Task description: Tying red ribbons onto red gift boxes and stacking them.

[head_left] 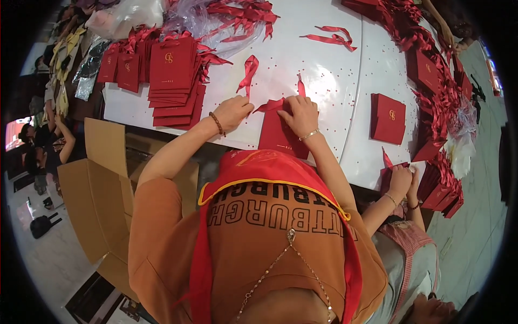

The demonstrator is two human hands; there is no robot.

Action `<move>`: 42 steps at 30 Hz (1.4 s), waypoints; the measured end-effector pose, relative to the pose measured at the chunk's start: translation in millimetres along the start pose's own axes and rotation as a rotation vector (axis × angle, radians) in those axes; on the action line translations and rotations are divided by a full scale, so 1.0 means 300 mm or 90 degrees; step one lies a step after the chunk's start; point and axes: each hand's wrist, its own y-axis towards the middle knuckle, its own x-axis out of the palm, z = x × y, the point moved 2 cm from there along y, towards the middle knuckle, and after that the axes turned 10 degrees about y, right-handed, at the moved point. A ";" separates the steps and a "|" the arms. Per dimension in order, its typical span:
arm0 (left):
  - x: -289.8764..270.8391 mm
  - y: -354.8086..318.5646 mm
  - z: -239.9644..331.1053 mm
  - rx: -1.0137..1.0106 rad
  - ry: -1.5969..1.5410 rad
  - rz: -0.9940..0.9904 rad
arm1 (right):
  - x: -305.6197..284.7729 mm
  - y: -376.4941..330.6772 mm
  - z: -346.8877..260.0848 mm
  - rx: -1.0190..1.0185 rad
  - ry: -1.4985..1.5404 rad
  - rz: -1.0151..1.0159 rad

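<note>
A small red paper gift bag (276, 131) lies flat at the table's near edge in front of me. My left hand (233, 114) is closed in a pinch on a red ribbon (250, 73), whose loose end points away across the table. At the bag's top edge, my right hand (300, 116) is closed with fingers bent, another ribbon end (300, 85) sticking out beyond them. A stretch of ribbon (270, 105) runs between both hands, over the top of the bag. The right fingers partly cover where ribbon and bag meet.
Stacked red bags (171, 70) stand left on the white table (329, 116), beside plastic-wrapped ribbons (237, 21). A smaller bag stack (388, 120) lies right. A co-worker's hands (402, 183) handle a bag there. An open cardboard box (97, 200) sits on my left.
</note>
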 end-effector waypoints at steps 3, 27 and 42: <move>0.004 -0.009 0.002 -0.018 -0.071 0.016 | -0.006 0.033 -0.029 -0.036 -0.082 0.057; -0.070 0.021 0.135 -0.434 -0.843 -0.008 | -0.025 0.063 0.004 0.216 0.084 -0.173; 0.039 0.110 0.186 -0.418 -0.599 0.087 | -0.043 0.094 0.116 0.352 0.619 -0.233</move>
